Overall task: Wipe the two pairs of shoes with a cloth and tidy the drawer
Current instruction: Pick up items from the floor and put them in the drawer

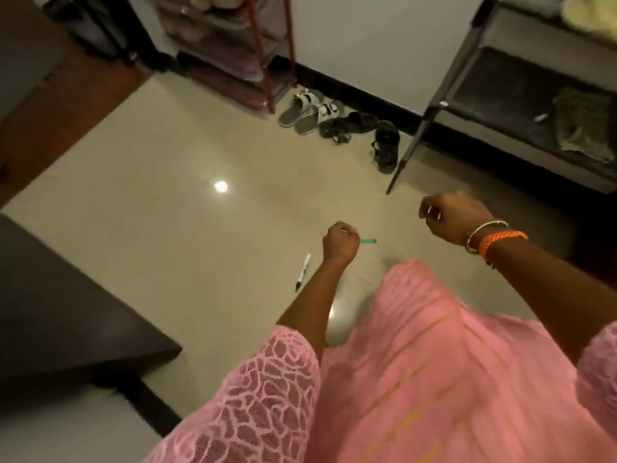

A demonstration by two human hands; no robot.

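While both hands hang in front of a pink garment, neither holds anything I can name with confidence. The left hand (340, 242) is curled into a loose fist, and a thin pale sliver shows at its knuckles; whether that is a held item or a fingernail I cannot tell. The right hand (450, 217), with bangles and an orange band at the wrist, is curled the same way, with a similar pale glint at the fingers. No cloth for wiping is plainly held by either grip.

Just beyond the left hand, a small green stick (368, 241) lies on the floor (167, 195), and a white marker (303, 271) lies nearer and to the left. Both look light and rigid, easy to pinch along the barrel, though likely to roll on the glossy tile.

Farther off, near the wall, stand the pale slide sandals (309, 111), side by side, and just to their right the black strappy sandals (367, 135), one lying apart from its mate beside a rack leg. I judge all four to be light, with stiff soles and softer uppers. The safest hold is probably along the sole edge or under the arch, leaving the straps free for wiping; buckles on the pale pair may snag a cloth.

At right, a dark shelf (500, 128) carries an olive crumpled rag (582, 125), soft and limp, which could serve as the cloth. No drawer is identifiable.
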